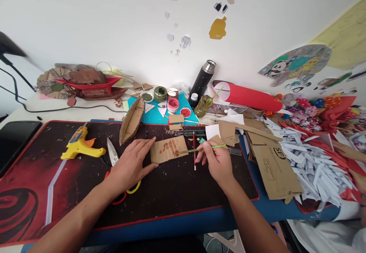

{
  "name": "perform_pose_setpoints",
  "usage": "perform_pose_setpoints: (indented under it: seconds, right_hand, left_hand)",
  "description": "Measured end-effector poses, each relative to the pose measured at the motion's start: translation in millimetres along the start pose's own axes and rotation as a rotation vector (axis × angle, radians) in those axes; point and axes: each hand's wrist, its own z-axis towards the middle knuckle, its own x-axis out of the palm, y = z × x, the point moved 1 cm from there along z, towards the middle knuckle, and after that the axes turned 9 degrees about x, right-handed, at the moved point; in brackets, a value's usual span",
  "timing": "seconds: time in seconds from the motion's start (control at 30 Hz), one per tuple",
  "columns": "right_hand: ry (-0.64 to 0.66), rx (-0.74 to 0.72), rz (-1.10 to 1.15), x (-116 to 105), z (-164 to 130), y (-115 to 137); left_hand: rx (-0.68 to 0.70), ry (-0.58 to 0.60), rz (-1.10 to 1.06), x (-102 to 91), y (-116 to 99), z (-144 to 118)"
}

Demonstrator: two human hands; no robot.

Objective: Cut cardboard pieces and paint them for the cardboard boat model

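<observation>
My right hand (215, 161) pinches a thin green paintbrush (201, 148), its tip touching a flat piece of brown cardboard (164, 157). Brown paint streaks mark the upper middle and right of that piece. Fingers stretched out, my left hand (134, 162) lies at the cardboard's left end, thumb at its lower edge. A red pencil (195, 157) lies just right of the cardboard, under the brush. Partly covered by my left hand and forearm are scissors (112, 152) with red and yellow handles. Behind the left hand stands a small cardboard boat (133, 121).
A yellow glue gun (81, 146) lies at left. Open paint jars (173, 104) stand on blue paper (134, 102), near a murky brush jar (203, 107) and black flask (203, 78). Cardboard (274, 165) and white paper strips (311, 169) cover the right side; another person's hands (353, 155) are there.
</observation>
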Motion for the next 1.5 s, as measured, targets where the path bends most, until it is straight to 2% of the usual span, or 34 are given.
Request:
perform_pose_setpoints:
  seconds: [0.3, 0.6, 0.77, 0.9, 1.17, 1.5]
  right_hand:
    - [-0.039, -0.072, -0.009, 13, 21, -5]
    - [0.001, -0.017, 0.02, -4, 0, -7]
    - [-0.039, -0.033, 0.045, 7, 13, -9]
    - [-0.018, -0.057, 0.046, 17, 21, -8]
    - [0.033, 0.023, 0.057, 7, 2, -7]
    - [0.003, -0.039, 0.042, 23, 19, -5]
  left_hand:
    - [0.003, -0.008, 0.014, 0.3, 0, -1]
    - [0.016, -0.009, 0.046, -0.9, -1, 0]
    - [0.03, -0.005, 0.063, -1.4, -1, 0]
    - [0.026, -0.002, 0.053, -1.5, -1, 0]
    - [0.024, -0.004, 0.052, -0.3, -1, 0]
    - [0.023, 0.002, 0.05, -1.4, -1, 1]
